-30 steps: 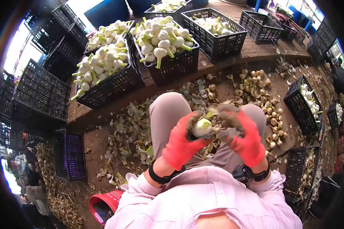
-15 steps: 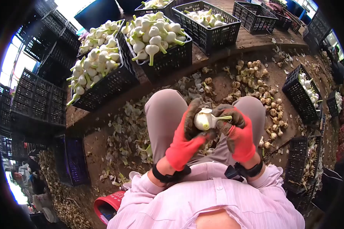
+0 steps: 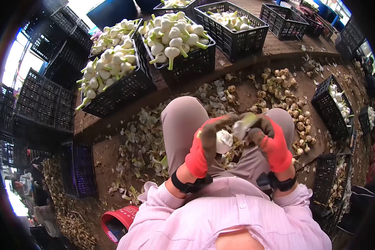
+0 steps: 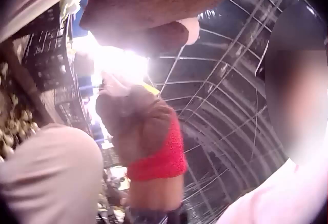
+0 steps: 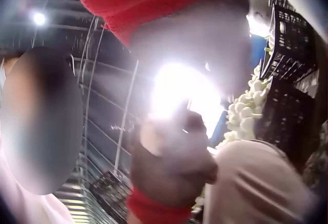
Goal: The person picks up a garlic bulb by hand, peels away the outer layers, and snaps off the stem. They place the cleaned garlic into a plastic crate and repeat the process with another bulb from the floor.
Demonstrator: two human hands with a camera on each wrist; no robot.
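— Red gloves on both your hands; is any writing readable on them?

— None. Some white marks show on the red bucket by your hip, too small to read.

— Where's the garlic bulb?

— Over your lap, between your knees. Your left hand curls round its left side, gripping it. Your right hand pinches a strip of peel just above the bulb, right beside it.

— Around you?

— Black crates of white garlic stand ahead.
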